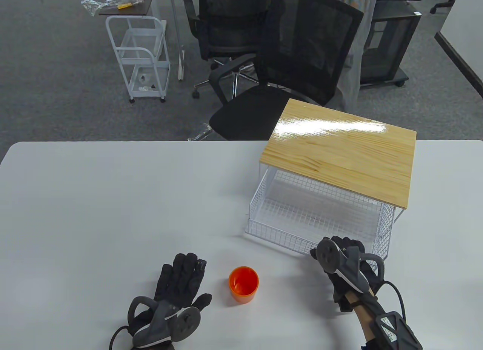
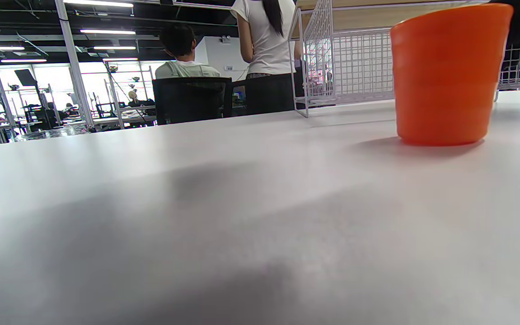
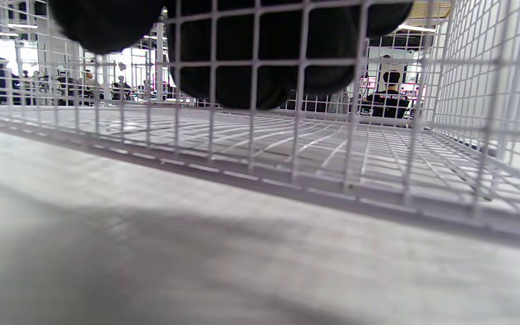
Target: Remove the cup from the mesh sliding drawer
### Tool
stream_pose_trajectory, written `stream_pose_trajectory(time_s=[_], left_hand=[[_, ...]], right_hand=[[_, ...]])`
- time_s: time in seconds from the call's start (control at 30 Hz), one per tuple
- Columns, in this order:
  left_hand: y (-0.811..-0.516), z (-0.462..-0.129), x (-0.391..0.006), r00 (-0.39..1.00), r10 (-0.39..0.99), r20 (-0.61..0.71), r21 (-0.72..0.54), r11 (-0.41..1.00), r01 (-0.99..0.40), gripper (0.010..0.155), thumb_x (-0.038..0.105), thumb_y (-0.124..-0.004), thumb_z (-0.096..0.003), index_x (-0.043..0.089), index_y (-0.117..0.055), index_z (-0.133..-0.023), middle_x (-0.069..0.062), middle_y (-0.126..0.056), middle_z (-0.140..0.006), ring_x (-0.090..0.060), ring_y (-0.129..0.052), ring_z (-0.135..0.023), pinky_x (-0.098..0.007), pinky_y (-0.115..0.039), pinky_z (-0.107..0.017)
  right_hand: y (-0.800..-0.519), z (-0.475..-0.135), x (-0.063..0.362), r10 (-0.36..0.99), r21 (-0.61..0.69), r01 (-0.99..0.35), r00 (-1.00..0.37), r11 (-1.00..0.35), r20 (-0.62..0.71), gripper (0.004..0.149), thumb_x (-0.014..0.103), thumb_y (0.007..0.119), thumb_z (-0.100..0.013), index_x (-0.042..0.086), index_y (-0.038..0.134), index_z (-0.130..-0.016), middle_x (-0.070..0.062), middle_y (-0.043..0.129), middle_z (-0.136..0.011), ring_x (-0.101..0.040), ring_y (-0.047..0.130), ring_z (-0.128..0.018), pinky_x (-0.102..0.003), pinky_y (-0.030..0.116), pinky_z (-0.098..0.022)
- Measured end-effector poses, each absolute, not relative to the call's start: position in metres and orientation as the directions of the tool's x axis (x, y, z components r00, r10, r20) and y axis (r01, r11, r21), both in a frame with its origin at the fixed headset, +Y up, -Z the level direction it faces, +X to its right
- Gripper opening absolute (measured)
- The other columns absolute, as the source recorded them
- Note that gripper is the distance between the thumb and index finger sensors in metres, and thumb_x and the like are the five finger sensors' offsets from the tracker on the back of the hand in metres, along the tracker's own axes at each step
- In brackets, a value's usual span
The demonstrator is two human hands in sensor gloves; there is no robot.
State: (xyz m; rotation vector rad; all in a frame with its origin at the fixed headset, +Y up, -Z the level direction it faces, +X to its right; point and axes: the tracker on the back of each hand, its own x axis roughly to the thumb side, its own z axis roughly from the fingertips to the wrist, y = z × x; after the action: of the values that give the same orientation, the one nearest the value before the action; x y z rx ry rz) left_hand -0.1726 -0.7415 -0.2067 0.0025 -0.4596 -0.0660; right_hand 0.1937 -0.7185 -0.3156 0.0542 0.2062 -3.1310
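Note:
The orange cup [image 1: 243, 284] stands upright on the white table [image 1: 113, 199], outside the drawer; it also shows in the left wrist view [image 2: 447, 76]. The white mesh drawer [image 1: 313, 218] is pulled out from under a wooden top [image 1: 339, 153] and holds nothing. My left hand [image 1: 181, 282] lies flat on the table, fingers spread, just left of the cup and apart from it. My right hand [image 1: 347, 252] grips the drawer's front rim near its right corner; its fingers [image 3: 241, 67] curl over the mesh wall [image 3: 287, 149] into the drawer.
A black office chair [image 1: 286, 74] stands behind the table's far edge. A white trolley [image 1: 141, 59] stands further back on the floor. The table's left half is bare white surface.

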Motion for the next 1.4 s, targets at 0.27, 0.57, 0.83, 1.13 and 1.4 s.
stream_pose_trajectory(time_s=[0.27,0.57,0.83,1.13,1.4], left_hand=[[-0.741,-0.207,-0.173,0.894,-0.064,0.443,0.017,0.998,0.064,0.077,0.053,-0.032,-0.0686,0.006,-0.023,-0.128,-0.026,-0.029,-0.134,-0.052,-0.031,-0.121,-0.06,-0.027,-0.086],[-0.741,-0.207,-0.172,0.894,-0.064,0.444,0.014,0.998,0.065,0.077,0.053,-0.032,-0.0686,0.006,-0.023,-0.128,-0.026,-0.029,-0.134,-0.052,-0.031,-0.121,-0.059,-0.027,-0.086],[-0.741,-0.207,-0.172,0.893,-0.065,0.445,0.012,0.998,0.067,0.077,0.053,-0.032,-0.0685,0.006,-0.023,-0.128,-0.026,-0.029,-0.134,-0.052,-0.031,-0.121,-0.06,-0.027,-0.086],[-0.741,-0.207,-0.172,0.893,-0.064,0.445,0.009,0.998,0.067,0.077,0.053,-0.032,-0.0686,0.006,-0.023,-0.128,-0.026,-0.029,-0.134,-0.052,-0.031,-0.121,-0.06,-0.027,-0.086],[-0.741,-0.207,-0.172,0.893,-0.064,0.445,0.005,0.998,0.069,0.077,0.054,-0.032,-0.0685,0.006,-0.023,-0.129,-0.026,-0.029,-0.134,-0.052,-0.031,-0.121,-0.059,-0.027,-0.086]], right_hand=[[-0.719,-0.325,0.197,-0.013,-0.125,0.018,-0.999,-0.992,-0.041,0.041,0.043,0.075,-0.048,0.019,0.093,-0.076,-0.007,0.098,-0.069,-0.024,0.095,-0.061,-0.05,0.069,-0.066],[-0.718,-0.336,0.201,-0.032,-0.124,0.037,-0.998,-0.992,-0.049,0.042,0.042,0.074,-0.048,0.019,0.092,-0.078,-0.006,0.097,-0.071,-0.023,0.094,-0.063,-0.05,0.068,-0.067],[-0.719,-0.348,0.203,-0.046,-0.123,0.053,-0.997,-0.991,-0.058,0.042,0.042,0.073,-0.049,0.019,0.091,-0.079,-0.006,0.096,-0.073,-0.024,0.094,-0.065,-0.05,0.067,-0.068],[-0.718,-0.36,0.208,-0.05,-0.119,0.057,-0.997,-0.991,-0.062,0.043,0.042,0.071,-0.05,0.019,0.091,-0.081,-0.006,0.095,-0.075,-0.024,0.093,-0.066,-0.051,0.065,-0.069],[-0.718,-0.37,0.212,-0.059,-0.128,0.067,-0.996,-0.989,-0.069,0.044,0.042,0.07,-0.05,0.02,0.09,-0.081,-0.006,0.095,-0.075,-0.024,0.093,-0.067,-0.051,0.065,-0.07]])
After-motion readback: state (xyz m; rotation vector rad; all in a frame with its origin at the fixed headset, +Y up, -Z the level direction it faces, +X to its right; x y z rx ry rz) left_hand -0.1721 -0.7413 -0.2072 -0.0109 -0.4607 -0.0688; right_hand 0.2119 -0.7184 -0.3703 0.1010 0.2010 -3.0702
